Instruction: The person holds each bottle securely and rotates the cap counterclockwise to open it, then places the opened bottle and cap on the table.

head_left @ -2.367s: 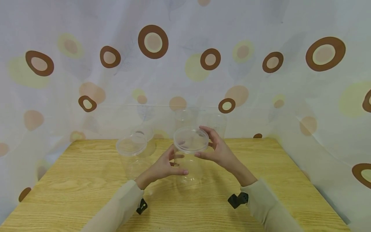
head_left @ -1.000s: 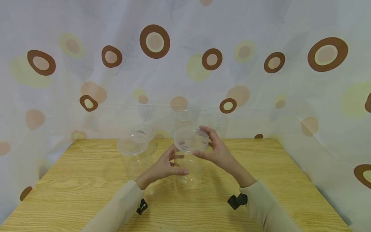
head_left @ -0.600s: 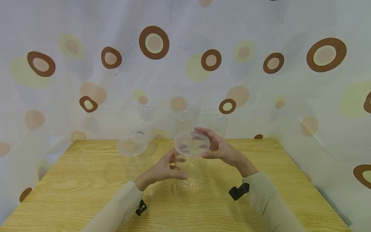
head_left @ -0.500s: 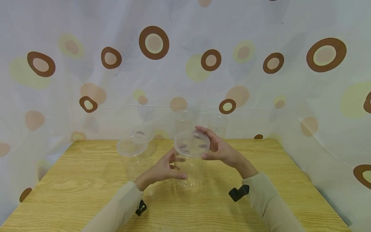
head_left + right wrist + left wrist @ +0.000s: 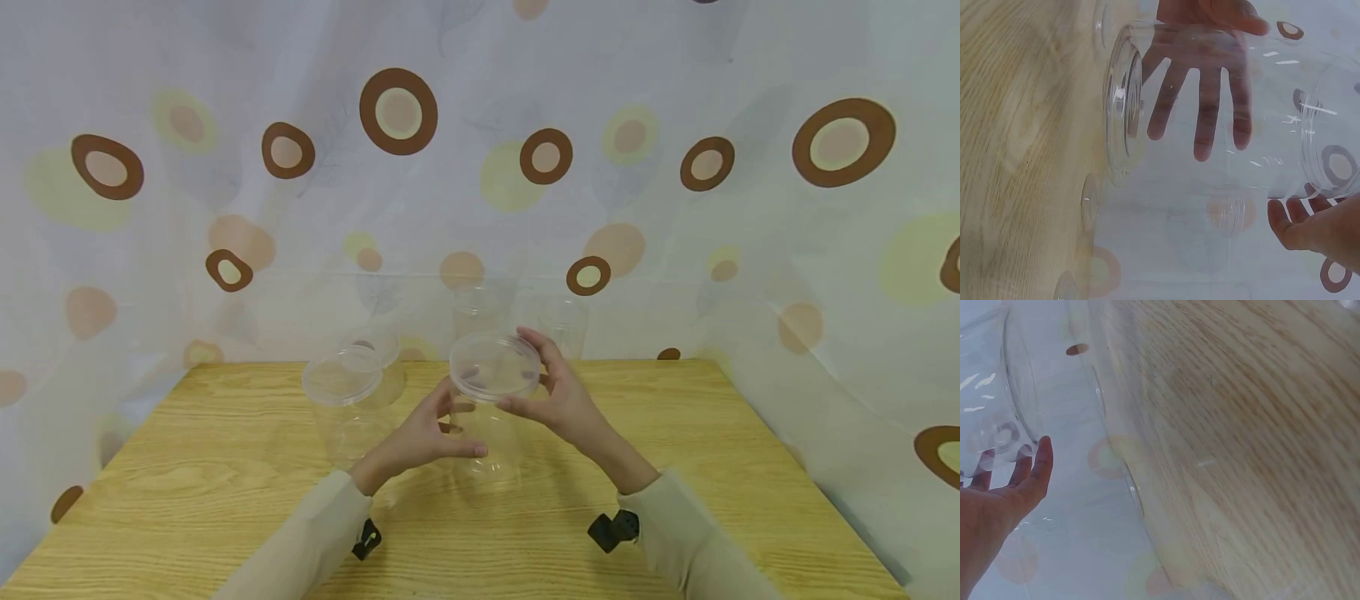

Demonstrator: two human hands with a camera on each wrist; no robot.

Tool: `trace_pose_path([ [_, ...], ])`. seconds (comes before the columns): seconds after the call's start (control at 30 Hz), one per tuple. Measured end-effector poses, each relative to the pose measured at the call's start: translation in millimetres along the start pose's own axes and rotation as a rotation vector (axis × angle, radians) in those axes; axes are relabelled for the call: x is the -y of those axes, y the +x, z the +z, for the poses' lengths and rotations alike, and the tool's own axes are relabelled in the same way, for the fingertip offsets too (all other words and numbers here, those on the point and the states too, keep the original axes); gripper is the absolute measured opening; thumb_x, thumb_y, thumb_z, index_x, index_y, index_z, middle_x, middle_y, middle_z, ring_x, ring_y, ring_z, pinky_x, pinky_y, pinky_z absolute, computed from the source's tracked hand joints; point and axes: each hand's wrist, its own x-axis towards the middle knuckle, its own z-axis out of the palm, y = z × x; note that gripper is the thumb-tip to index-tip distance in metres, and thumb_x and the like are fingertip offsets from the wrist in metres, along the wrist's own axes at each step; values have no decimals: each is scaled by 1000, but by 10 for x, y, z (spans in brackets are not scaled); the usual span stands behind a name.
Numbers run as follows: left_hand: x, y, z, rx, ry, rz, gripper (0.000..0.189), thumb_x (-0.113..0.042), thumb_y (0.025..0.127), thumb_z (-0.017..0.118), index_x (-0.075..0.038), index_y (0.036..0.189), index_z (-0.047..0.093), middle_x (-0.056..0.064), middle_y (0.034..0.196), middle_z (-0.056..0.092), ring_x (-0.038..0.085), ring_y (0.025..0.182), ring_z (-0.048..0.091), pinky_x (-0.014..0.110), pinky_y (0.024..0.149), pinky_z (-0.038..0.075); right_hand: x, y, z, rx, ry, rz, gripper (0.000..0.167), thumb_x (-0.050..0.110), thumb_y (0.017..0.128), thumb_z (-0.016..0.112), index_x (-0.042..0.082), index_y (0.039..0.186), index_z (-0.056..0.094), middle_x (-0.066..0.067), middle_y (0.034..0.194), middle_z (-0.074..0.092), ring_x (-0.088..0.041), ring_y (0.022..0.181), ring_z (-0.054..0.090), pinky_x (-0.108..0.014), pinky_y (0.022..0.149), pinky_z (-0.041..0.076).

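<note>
Clear round plastic jar (image 5: pixel 497 437): straight up between both hands, its long way running up and down.
Left hand (image 5: pixel 422 431): thumb and fingers grip its side, low.
Right hand (image 5: pixel 564 402): nearer the top, thumb and fingers holding the clear plastic lid (image 5: pixel 493 363) by its edge.

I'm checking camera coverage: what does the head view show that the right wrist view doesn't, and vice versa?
Only the head view shows the beige sleeves and black wrist gear.

Only the right wrist view shows the left hand's four fingers nearly full length, through the clear jar.

Both share that jar, both hands, the wooden table and patterned backdrop.
</note>
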Motion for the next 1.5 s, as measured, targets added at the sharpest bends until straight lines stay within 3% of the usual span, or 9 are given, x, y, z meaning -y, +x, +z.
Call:
trace_pose_path([
  [0.13, 7, 6, 1, 25, -16, -4, 97, -21, 72, 79, -42, 142, 16, -3, 149, 22, 34, 128, 39, 54, 94, 40, -3, 21, -41, 47, 26, 12, 82, 20, 79, 73, 18, 143, 22, -6, 143, 30, -26, 128, 34, -46, 100, 36],
  [0.3, 13, 6, -20, 75, -40, -4, 97, -21, 71, 79, -38, 143, 17, -1, 150, 22, 35, 128, 39, 55, 94, 40, -52, 94, -185, 255, 204, -10, 82, 17, 81, 70, 15, 144, 19, -12, 143, 26, -22, 127, 34, -28, 93, 43],
  [0.5, -13, -10, -23, 123, -52, -16, 102, -21, 70, 80, -35, 145, 12, 1, 153, 16, 39, 129, 36, 58, 95, 38, -109, 153, -295, 431, 337, -21, 84, 12, 82, 68, 9, 146, 12, -15, 144, 22, -18, 125, 35, -31, 90, 46],
  [0.63, -139, -46, -6, 118, -40, -14, 100, -21, 71, 79, -29, 146, 13, 5, 152, 17, 39, 128, 37, 56, 94, 39, -107, 133, -272, 407, 339, -19, 89, 17, 80, 71, 10, 146, 11, -14, 144, 19, -18, 124, 33, -28, 91, 45],
  [0.73, -234, -64, 10, 91, -23, -12, 98, -20, 72, 78, -25, 146, 15, 6, 151, 20, 37, 127, 39, 53, 94, 41, -95, 96, -223, 315, 276, -28, 91, 18, 78, 73, 14, 146, 13, -12, 146, 18, -16, 126, 32, -24, 95, 42],
  [0.97, -273, -62, 27, 19, -20, -26, 94, -15, 72, 78, -27, 144, 19, 3, 150, 22, 37, 129, 35, 58, 96, 36, -28, -6, -66, 56, 71, -64, 91, 14, 77, 74, 12, 145, 14, -10, 147, 25, -25, 134, 25, -53, 106, 24],
  [1.13, -249, -55, 32, 13, -16, -22, 95, -16, 73, 78, -28, 144, 17, 3, 150, 22, 39, 129, 34, 59, 97, 35, 6, -34, 21, -29, 21, -29, 89, 16, 75, 76, 16, 144, 19, -7, 145, 30, -25, 133, 27, -56, 106, 23],
  [1.3, -191, -41, 34, 20, 1, -26, 98, -17, 72, 78, -29, 145, 13, 3, 150, 21, 35, 129, 37, 57, 97, 37, 1, -18, 17, -9, 29, -17, 85, 13, 75, 75, 18, 142, 23, -7, 142, 31, -27, 131, 30, -57, 106, 23],
  [1.5, 4, -4, 4, 41, -4, -14, 98, -18, 71, 79, -36, 144, 15, 1, 150, 23, 32, 127, 40, 52, 94, 41, -51, 79, -157, 231, 185, -10, 84, 14, 79, 72, 17, 144, 19, -11, 143, 25, -22, 126, 34, -33, 99, 38],
])
